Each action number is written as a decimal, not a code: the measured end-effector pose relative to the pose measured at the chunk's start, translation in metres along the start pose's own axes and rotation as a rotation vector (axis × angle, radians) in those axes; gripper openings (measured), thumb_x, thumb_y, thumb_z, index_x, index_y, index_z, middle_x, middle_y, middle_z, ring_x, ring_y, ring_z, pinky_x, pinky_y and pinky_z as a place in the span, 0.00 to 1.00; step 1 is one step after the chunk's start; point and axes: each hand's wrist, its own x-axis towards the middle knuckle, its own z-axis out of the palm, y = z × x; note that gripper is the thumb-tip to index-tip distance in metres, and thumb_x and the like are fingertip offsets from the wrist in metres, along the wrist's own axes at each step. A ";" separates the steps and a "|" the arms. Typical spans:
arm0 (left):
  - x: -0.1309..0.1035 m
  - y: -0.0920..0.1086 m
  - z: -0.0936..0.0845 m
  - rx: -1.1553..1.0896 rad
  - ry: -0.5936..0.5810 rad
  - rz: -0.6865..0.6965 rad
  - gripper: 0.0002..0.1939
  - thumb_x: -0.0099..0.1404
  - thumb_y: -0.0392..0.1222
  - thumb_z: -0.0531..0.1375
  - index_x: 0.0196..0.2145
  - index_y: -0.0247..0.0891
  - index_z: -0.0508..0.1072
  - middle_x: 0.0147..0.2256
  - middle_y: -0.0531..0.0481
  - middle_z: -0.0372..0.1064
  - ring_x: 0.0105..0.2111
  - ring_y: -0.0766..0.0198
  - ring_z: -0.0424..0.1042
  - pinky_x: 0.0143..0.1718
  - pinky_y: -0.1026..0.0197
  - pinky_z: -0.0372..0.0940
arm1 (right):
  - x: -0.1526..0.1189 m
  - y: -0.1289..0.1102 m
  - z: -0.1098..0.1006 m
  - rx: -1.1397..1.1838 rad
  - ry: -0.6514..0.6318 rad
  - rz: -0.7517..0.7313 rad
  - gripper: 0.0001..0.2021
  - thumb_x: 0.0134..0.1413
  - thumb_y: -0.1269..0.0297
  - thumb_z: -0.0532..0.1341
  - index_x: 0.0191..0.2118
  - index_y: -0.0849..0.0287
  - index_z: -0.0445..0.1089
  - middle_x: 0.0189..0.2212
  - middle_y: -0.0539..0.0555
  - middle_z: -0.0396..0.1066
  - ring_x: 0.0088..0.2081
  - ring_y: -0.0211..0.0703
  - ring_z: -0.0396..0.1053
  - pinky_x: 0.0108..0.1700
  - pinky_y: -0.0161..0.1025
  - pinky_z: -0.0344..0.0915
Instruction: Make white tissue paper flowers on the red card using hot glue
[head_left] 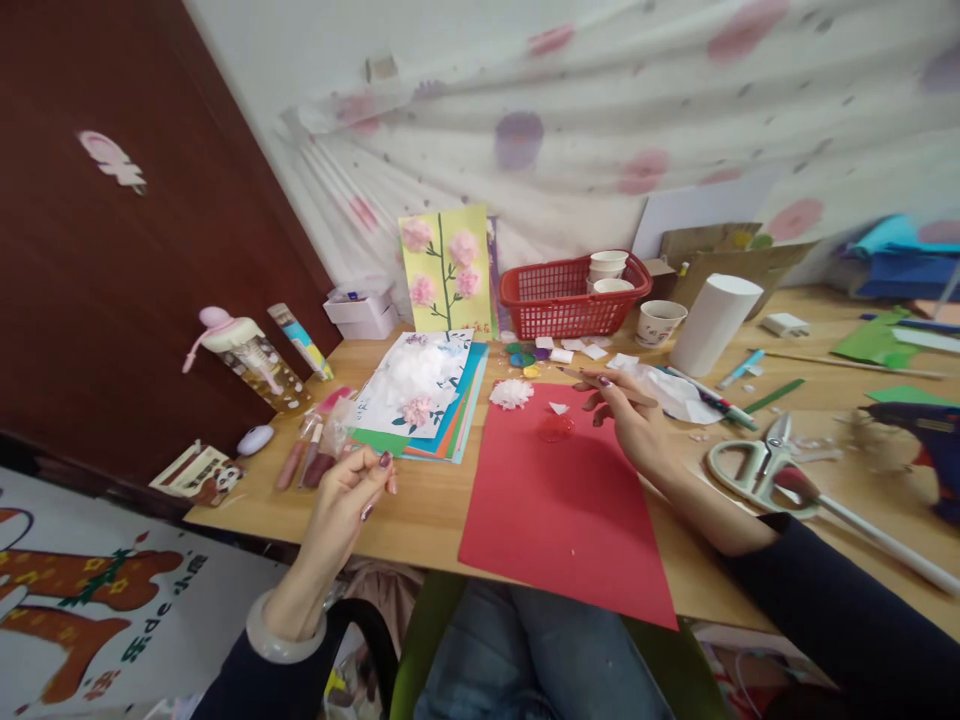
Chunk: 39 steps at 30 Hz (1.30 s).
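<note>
A sheet of red paper (555,510) lies at the table's front edge. My right hand (630,420) is over its upper right part, fingers closed around a thin brown pencil-like stick (574,373) that points left. Below those fingertips, a small shiny red round patch (557,429) shows on the sheet, with a small white scrap (559,408) by it. A white ruffled paper flower (511,393) rests at the sheet's top left corner. My left hand (356,490) hovers left of the sheet, fingertips pinched together; anything between them is too small to tell.
Coloured papers with white fluffy tissue (416,375) lie at left, below a yellow flower picture (448,265). A red basket (555,300), paper cup (660,323) and white roll (716,320) stand behind. Scissors (765,465) and a glue gun (926,440) are at right.
</note>
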 end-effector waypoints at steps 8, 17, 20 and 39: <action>-0.008 -0.008 0.007 -0.076 0.053 -0.002 0.24 0.57 0.59 0.64 0.17 0.40 0.64 0.12 0.60 0.49 0.19 0.67 0.58 0.27 0.64 0.56 | 0.001 0.006 -0.004 -0.058 -0.001 0.010 0.15 0.61 0.54 0.54 0.45 0.56 0.71 0.38 0.55 0.73 0.32 0.40 0.67 0.30 0.37 0.64; -0.011 -0.013 -0.004 -0.116 0.057 -0.085 0.21 0.45 0.58 0.72 0.17 0.38 0.74 0.18 0.49 0.73 0.26 0.62 0.73 0.43 0.59 0.66 | 0.005 0.018 -0.007 -0.042 0.008 -0.012 0.16 0.60 0.52 0.55 0.45 0.56 0.71 0.38 0.55 0.73 0.31 0.40 0.67 0.28 0.37 0.64; -0.011 -0.015 -0.002 -0.157 0.066 -0.175 0.20 0.39 0.55 0.74 0.24 0.37 0.79 0.26 0.45 0.78 0.33 0.55 0.78 0.48 0.53 0.67 | 0.005 0.017 -0.008 -0.056 0.016 -0.005 0.16 0.60 0.52 0.55 0.45 0.56 0.71 0.38 0.55 0.74 0.31 0.41 0.67 0.28 0.37 0.64; 0.032 0.028 -0.084 0.669 0.067 0.080 0.27 0.46 0.50 0.67 0.46 0.42 0.76 0.40 0.45 0.79 0.46 0.49 0.76 0.44 0.55 0.71 | 0.000 0.007 -0.010 -0.132 0.051 0.010 0.16 0.60 0.50 0.55 0.44 0.55 0.73 0.33 0.54 0.74 0.31 0.43 0.69 0.32 0.41 0.66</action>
